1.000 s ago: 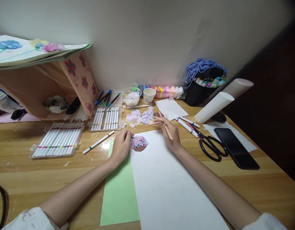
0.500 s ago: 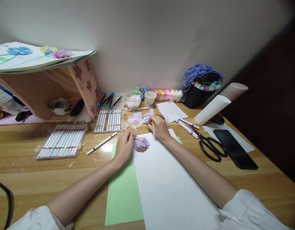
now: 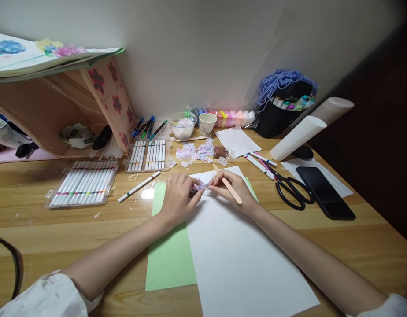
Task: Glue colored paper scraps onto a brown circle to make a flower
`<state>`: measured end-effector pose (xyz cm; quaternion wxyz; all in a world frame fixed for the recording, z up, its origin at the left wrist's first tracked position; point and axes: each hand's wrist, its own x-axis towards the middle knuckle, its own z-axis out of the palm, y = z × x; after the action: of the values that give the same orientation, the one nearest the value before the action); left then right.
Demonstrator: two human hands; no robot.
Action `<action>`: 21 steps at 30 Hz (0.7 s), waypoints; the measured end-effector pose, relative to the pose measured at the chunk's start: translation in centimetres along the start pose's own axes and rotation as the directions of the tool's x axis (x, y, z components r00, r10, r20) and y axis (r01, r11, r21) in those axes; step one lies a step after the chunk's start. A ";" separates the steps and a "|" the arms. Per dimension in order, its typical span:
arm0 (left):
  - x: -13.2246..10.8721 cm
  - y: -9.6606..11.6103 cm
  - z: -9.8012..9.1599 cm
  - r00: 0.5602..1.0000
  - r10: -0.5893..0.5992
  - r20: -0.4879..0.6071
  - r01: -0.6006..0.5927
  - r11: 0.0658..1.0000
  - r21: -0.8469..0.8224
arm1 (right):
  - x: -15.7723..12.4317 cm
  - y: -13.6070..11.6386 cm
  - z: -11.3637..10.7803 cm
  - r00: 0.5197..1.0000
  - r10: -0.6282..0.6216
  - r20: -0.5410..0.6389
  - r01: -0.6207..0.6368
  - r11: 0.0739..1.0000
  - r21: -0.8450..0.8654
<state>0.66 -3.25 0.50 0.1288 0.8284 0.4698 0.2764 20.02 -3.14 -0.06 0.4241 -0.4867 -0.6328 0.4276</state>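
Observation:
My left hand [image 3: 180, 196] rests over the paper flower [image 3: 197, 184], hiding most of its pink, purple and blue petals. The thumb and fingertips of that hand meet a small pale paper square [image 3: 206, 186], closed on its edge. From the other side, my right hand [image 3: 234, 189] pinches the same piece, with a wooden craft stick [image 3: 230, 188] tucked across its fingers. Under both hands lies a white sheet [image 3: 243, 251], overlapping a green sheet [image 3: 170, 259]. Just beyond are scattered pastel paper squares [image 3: 193, 151] and a brown lump in clear wrapping [image 3: 220, 152].
Left of the hands are a loose marker [image 3: 139, 187] and marker cases [image 3: 83, 184]. Behind stand a glass bowl [image 3: 183, 129] of paper bits and a paper cup [image 3: 208, 124]. Black scissors [image 3: 294, 193], a phone [image 3: 325, 192] and a white bottle [image 3: 297, 138] are on the right.
My right hand has come back from the scattered squares to the flower with a pale paper piece. My left hand has shifted over the flower and turned its thumb toward that piece.

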 end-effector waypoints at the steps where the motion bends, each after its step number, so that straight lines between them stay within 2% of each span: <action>1: -0.1 0.2 0.1 1.000 0.008 0.015 -0.008 1.000 0.009 | -0.4 0.1 0.1 1.000 -0.013 0.025 0.014 1.000 -0.010; 9: 0.1 0.1 0.4 0.992 0.062 0.109 -0.060 0.998 -0.022 | -1.5 0.9 0.6 0.995 -0.076 0.067 0.077 0.997 -0.019; 12: 0.2 0.2 0.6 0.991 0.061 0.116 -0.060 0.998 -0.018 | -1.7 0.8 0.4 0.999 -0.052 -0.016 0.051 0.999 -0.013; 15: 0.4 0.3 0.7 0.992 0.054 0.117 -0.055 0.999 -0.002 | -1.9 0.8 -0.1 0.996 -0.019 -0.087 0.031 0.990 0.139; 18: 0.6 0.3 1.0 0.994 0.035 0.106 -0.038 0.999 0.028 | -2.1 1.0 -0.4 0.997 -0.052 -0.054 0.063 0.972 0.227; 21: 0.7 0.3 1.1 0.995 0.016 0.094 -0.021 0.998 0.061 | -2.1 1.0 -0.4 0.998 -0.052 0.025 0.047 0.984 0.173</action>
<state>1.84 -2.72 -0.05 0.1225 0.8484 0.4638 0.2239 20.95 -4.99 -1.12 0.4656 -0.4259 -0.6114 0.4775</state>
